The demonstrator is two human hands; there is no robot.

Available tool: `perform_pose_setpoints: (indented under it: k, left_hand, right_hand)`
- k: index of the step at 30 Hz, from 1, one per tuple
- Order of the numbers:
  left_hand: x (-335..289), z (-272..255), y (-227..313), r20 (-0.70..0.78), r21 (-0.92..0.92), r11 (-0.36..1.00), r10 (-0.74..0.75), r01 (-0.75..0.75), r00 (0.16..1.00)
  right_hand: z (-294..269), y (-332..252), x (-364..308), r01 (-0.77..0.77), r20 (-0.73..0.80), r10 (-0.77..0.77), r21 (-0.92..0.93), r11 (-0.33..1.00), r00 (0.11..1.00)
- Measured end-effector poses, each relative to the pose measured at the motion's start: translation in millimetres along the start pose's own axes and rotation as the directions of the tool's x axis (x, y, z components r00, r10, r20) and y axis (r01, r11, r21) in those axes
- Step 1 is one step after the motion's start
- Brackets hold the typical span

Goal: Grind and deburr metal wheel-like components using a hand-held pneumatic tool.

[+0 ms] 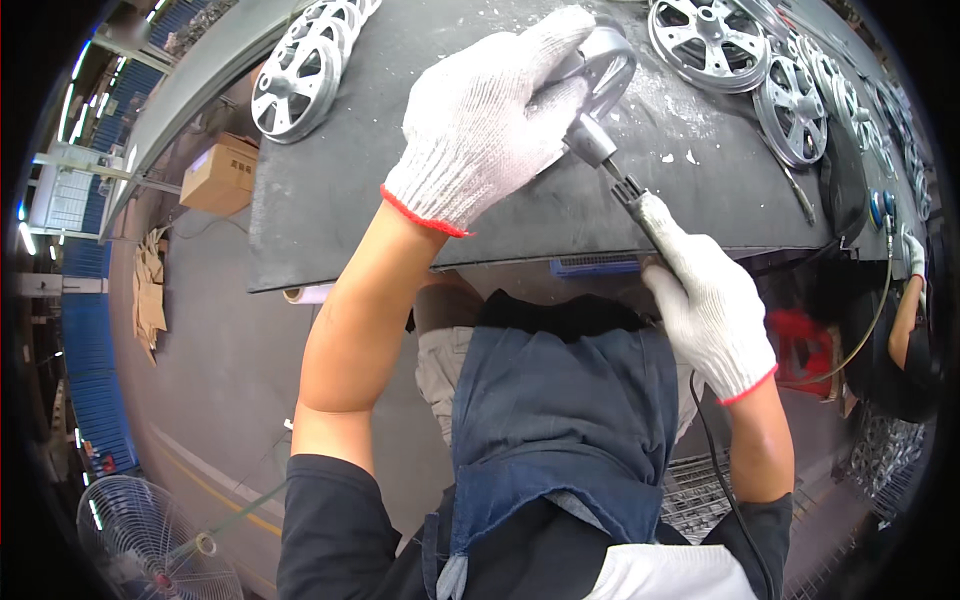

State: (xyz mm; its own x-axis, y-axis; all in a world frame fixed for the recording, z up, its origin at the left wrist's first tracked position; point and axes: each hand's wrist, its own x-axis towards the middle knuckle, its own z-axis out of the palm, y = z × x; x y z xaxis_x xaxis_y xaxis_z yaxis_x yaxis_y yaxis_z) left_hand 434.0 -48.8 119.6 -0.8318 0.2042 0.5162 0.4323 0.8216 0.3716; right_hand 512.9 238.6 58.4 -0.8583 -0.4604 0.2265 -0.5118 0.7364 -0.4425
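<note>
My left hand (480,125), in a white knit glove with a red cuff, grips a small grey metal wheel (606,78) by its rim. The wheel is tilted over the dark bench (400,190), and its hub (592,140) points down toward my right hand (712,305). That hand, gloved alike, is closed round a slim black corded rotary tool (640,205). The tool's thin bit (610,167) reaches the hub's end; whether it goes inside cannot be made out. My left fingers are partly hidden behind the wheel.
Grey wheels (297,92) stand in a row at the far left, and more wheels (712,42) lie at the right. A thin hand tool (800,192) rests near them. At right appears another person's gloved hand (914,255). A cable (715,450) hangs beside my right arm.
</note>
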Motion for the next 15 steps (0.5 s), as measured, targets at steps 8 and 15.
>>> perform_pose_setpoints:
  k: [8, 15]
  left_hand:
    - [-6.4, 24.5, -18.0, -0.191, -0.060, 0.991, 0.109, -0.123, 0.976]
    - [-7.7, 29.4, -17.4, -0.245, -0.125, 0.981, 0.116, -0.150, 0.963]
  right_hand:
    - [-14.1, 6.9, 17.5, -0.643, 0.542, 0.346, 0.664, 0.382, 0.766]
    - [-6.5, 15.0, 15.7, -0.681, 0.619, 0.293, 0.701, 0.211, 0.729]
